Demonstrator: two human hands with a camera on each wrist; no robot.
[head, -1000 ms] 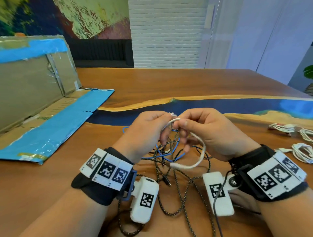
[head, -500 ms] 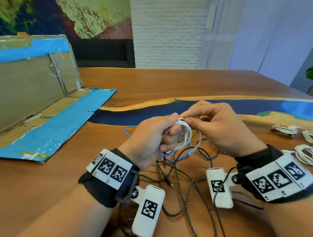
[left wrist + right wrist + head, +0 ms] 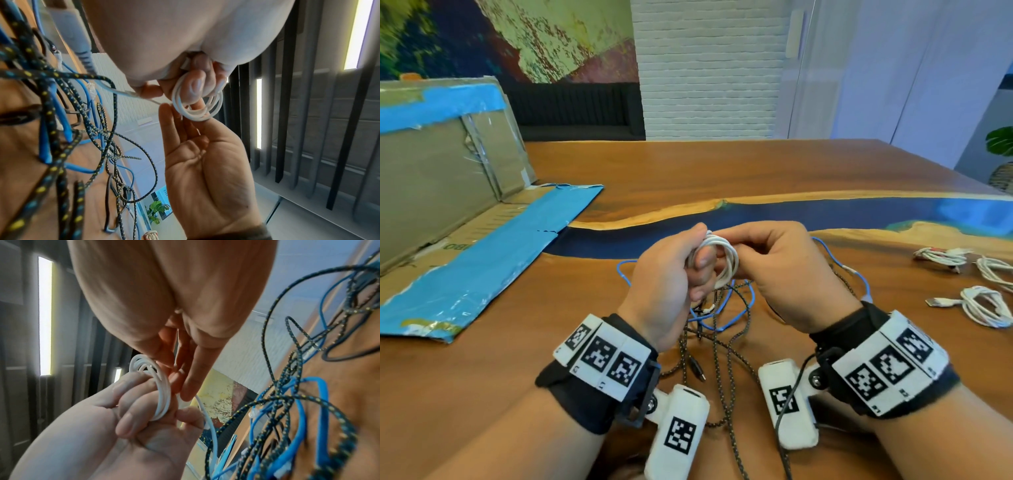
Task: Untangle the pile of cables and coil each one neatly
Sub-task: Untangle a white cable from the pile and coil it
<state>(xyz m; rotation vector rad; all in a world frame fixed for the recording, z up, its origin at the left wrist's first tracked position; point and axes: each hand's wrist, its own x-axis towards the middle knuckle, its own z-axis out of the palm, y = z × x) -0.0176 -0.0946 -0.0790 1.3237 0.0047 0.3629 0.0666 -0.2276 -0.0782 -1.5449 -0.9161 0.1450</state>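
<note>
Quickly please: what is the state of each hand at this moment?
Left hand: closed, gripping the white cable coil.
Right hand: closed, fingertips pinching the same coil at its top.

White brick wall [image 3: 709, 68]; perhaps a sofa [image 3: 575, 109] below.

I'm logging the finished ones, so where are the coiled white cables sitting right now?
In the head view, three coiled white cables lie on the wooden table at the far right, beyond the right hand.

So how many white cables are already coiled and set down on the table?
3, all at the table's right side: one bundle farthest back, one beside it at the frame edge, one nearest. More may lie beyond the frame.
</note>
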